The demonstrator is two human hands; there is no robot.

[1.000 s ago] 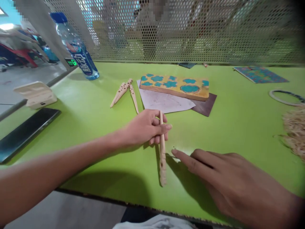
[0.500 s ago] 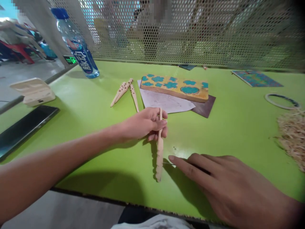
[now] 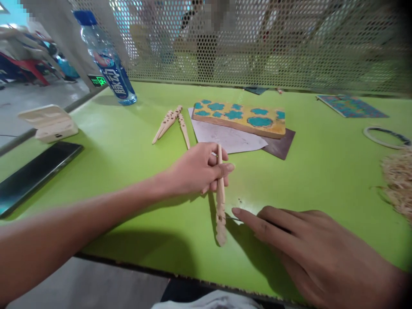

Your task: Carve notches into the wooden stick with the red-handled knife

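Note:
My left hand (image 3: 209, 169) is closed round the slim upper end of a carved wooden stick (image 3: 220, 201), thumb across its front. The stick points down toward me, with notches and a hole along its wider lower part. At lower right, my right hand (image 3: 299, 244) is closed, index finger stretched along a thin metal blade (image 3: 234, 219). The blade's tip reaches the right edge of the stick near the hole; its handle is hidden under my hand. Beyond my left hand, several finished-looking carved wooden sticks (image 3: 170, 122) with holes lie on the green table (image 3: 128, 159).
A yellow block with blue-green patches (image 3: 238, 118) rests on white paper (image 3: 222, 137) and a dark sheet (image 3: 283, 146). At left are a phone (image 3: 38, 176), an open white case (image 3: 51, 122) and a bottle (image 3: 111, 64). Wood shavings (image 3: 397, 180) and a ring (image 3: 384, 136) lie right.
My left hand has turned the stick a little, so a hole now faces me and the notched edge shows less. The blade stays at its right side. The whole view has shifted slightly.

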